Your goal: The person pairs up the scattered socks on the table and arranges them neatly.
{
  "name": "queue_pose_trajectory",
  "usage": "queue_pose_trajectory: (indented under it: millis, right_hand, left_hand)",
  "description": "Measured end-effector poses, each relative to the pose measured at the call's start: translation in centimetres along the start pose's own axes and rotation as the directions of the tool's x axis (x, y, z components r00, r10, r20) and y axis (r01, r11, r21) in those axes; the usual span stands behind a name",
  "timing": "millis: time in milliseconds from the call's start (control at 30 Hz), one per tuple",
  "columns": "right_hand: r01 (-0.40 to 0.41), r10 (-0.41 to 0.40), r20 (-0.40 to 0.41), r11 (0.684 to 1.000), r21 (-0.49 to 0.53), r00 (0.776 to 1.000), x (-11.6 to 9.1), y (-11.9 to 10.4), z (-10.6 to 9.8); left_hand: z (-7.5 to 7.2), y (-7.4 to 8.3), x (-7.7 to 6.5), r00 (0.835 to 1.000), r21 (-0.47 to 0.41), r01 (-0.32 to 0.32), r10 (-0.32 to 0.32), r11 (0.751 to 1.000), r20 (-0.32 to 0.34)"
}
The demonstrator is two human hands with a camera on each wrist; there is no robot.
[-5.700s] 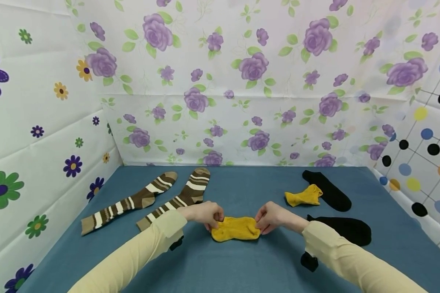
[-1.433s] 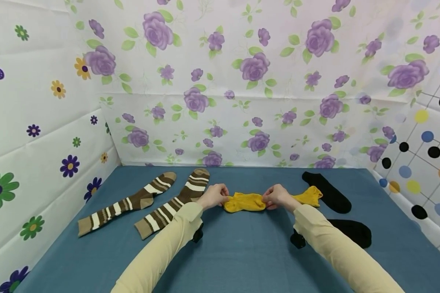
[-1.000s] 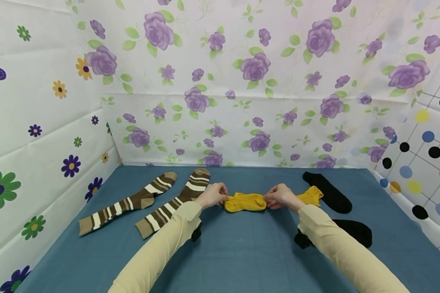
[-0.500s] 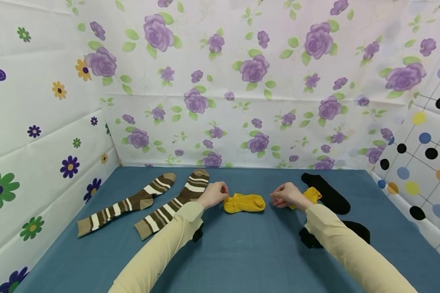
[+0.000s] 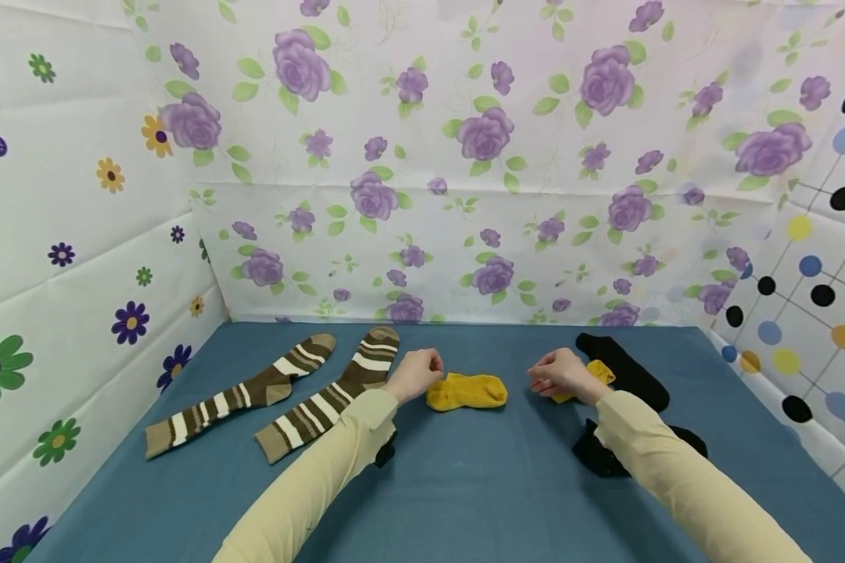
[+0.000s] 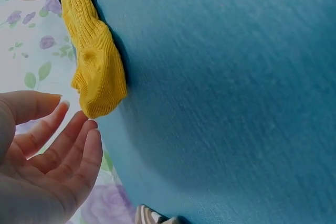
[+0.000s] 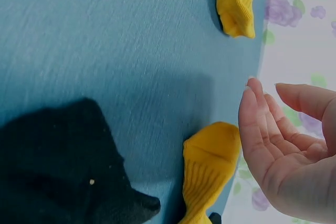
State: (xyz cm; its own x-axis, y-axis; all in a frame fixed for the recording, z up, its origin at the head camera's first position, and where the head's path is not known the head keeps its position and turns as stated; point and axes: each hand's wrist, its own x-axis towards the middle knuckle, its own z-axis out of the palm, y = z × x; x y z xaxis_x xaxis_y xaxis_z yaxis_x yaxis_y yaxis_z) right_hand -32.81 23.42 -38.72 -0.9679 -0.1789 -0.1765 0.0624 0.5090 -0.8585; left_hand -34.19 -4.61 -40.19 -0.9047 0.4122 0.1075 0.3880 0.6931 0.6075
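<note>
A yellow ribbed sock (image 5: 468, 392) lies crosswise on the blue cloth in the middle. At its left end is my left hand (image 5: 417, 374); in the left wrist view the hand (image 6: 52, 161) has its thumb apart from loosely bent fingers, fingertips right at the sock's end. My right hand (image 5: 562, 372) hovers to the right of that sock, holding nothing, its thumb and fingers parted in the right wrist view. Beneath and beyond the right hand lies a second yellow sock (image 5: 601, 372), partly hidden by it in the head view; the right wrist view shows its toe (image 7: 212, 145).
Two brown-and-white striped socks (image 5: 242, 395) lie spread on the left of the blue-covered table (image 5: 451, 500). On the right are two black socks, one far back (image 5: 634, 375) and one (image 5: 595, 453) partly under the right forearm. Patterned sheets (image 5: 436, 156) surround three sides.
Both hands carried the middle yellow sock farther back on the cloth. The right hand then let go and drew off rightward; the left fingers have loosened from the sock's left end.
</note>
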Motion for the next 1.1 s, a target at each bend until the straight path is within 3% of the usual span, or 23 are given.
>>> queue_pose_trajectory:
  millis: [467, 700, 1100]
  right_hand:
    - [0.011, -0.011, -0.018, 1.000, 0.006, 1.000, -0.6, 0.3, -1.4]
    - [-0.039, 0.040, -0.040, 0.999, 0.012, 0.998, -0.7, 0.4, -1.9]
    - [-0.027, 0.030, -0.055, 0.999, 0.046, 0.998, -1.3, 0.8, -3.5]
  left_hand:
    - [0.4, 1.5, 0.2, 1.000, 0.032, -0.020, 0.020, 0.999, -0.018]
    - [0.9, 2.6, 0.3, 0.999, -0.007, -0.052, 0.052, 0.999, -0.012]
    - [2.0, 3.7, 1.1, 0.994, -0.041, -0.112, 0.112, 0.993, 0.006]
